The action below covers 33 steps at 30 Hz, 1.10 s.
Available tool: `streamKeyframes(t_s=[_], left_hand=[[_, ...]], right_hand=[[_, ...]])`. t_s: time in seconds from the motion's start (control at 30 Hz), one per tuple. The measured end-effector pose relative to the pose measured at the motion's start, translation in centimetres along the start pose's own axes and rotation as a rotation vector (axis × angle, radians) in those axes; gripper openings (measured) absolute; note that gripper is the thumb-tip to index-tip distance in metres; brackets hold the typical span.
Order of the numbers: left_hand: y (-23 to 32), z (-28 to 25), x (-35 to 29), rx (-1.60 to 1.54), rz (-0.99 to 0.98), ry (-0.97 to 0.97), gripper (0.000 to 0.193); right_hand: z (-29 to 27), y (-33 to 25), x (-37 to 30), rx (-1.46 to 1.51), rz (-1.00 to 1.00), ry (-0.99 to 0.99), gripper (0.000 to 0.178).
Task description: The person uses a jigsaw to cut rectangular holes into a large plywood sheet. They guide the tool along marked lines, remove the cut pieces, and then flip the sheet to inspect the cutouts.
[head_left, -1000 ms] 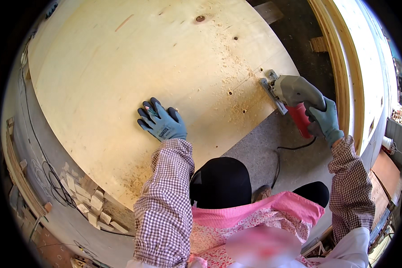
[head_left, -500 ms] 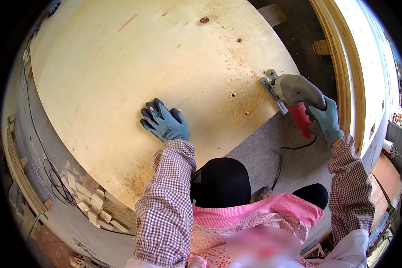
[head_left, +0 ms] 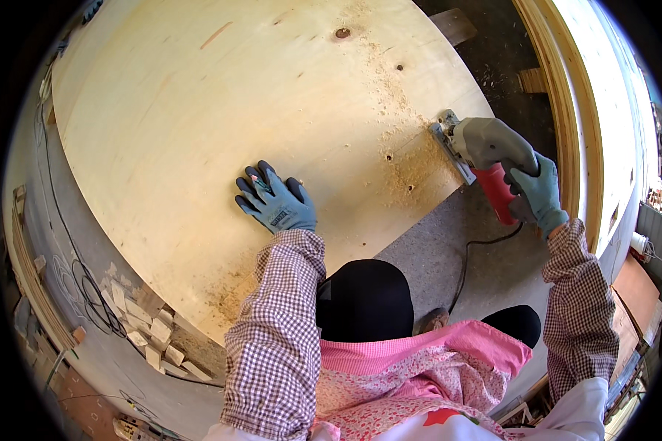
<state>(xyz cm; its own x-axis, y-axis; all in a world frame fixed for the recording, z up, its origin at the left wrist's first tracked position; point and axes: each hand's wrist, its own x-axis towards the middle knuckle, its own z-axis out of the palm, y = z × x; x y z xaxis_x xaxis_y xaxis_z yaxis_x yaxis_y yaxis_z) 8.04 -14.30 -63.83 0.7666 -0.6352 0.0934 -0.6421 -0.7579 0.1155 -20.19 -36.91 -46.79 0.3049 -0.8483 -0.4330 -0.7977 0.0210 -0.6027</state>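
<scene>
Left hand (head_left: 279, 200) spread flat on plywood sheet (head_left: 191, 147), right hand (head_left: 541, 192) wrapped around jigsaw (head_left: 491, 143) — at the sheet's edge

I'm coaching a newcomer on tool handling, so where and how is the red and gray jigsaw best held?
Probably by the gray handle of the jigsaw, coming from the person's right. The handle arches toward that side, where the right grip wraps it, away from the metal base plate at the left end.

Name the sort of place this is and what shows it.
Probably a woodworking shop: a power saw at the edge of a large wooden sheet, sawdust scattered over it, and short wood pieces heaped at lower left.
</scene>
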Motion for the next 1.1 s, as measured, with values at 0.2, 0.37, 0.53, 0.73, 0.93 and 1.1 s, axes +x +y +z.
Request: streamKeyframes(t_s=[0.2, 0.37, 0.53, 0.73, 0.93, 1.1], left_hand=[[0.2, 0.1, 0.1, -0.019, -0.004, -0.017, 0.061], [0.0, -0.1, 0.1, -0.001, -0.004, -0.004, 0.063], [0.1, 0.1, 0.0, -0.002, -0.006, -0.021, 0.064], [-0.1, 0.2, 0.0, -0.003, -0.005, -0.016, 0.064], [-0.5, -0.2, 0.2, -0.019, -0.018, -0.029, 0.063], [0.1, 0.0, 0.2, -0.045, -0.008, -0.024, 0.062]], right_hand=[[0.2, -0.4, 0.2, 0.023, 0.004, 0.019, 0.021], [0.3, -0.6, 0.6, 0.009, 0.002, 0.005, 0.020], [0.4, -0.9, 0.7, 0.012, 0.007, 0.015, 0.020], [0.6, -1.8, 1.1, -0.021, 0.008, 0.006, 0.021], [0.6, -1.3, 1.5, 0.030, 0.020, -0.030, 0.024], [0.2, -1.3, 1.7, 0.024, 0.030, -0.015, 0.024]])
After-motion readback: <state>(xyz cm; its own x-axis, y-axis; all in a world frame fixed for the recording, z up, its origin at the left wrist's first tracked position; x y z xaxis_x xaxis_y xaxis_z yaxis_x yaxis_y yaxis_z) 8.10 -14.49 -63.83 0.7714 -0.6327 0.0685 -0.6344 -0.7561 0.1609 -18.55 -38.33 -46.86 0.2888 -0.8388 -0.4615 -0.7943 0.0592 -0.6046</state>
